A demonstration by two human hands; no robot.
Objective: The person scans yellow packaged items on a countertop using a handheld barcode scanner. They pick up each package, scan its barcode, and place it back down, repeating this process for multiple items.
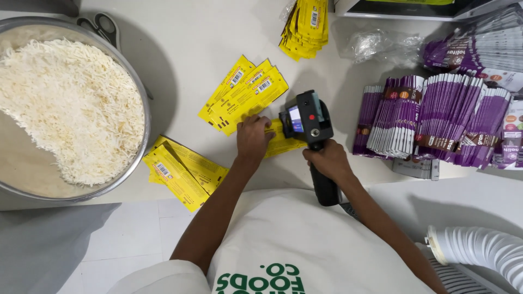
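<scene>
Now left hand [253,137] pins yellow pouch [283,144]; right hand [327,159] holds handheld printer [310,122].

hands at a white table, pressing a handheld printer to a yellow pouch

the left hand [254,136] lies flat on a yellow pouch [283,144], fingers spread; the right hand [326,159] grips the black handle of a handheld printer [308,122] whose head sits on that pouch. a fan of yellow pouches [243,93] lies just above, more yellow pouches [182,171] at the table edge [81,200] beside a big metal bowl [140,81] of white rice [71,103]. purple pouches [436,120] stand stacked to the right.
</scene>
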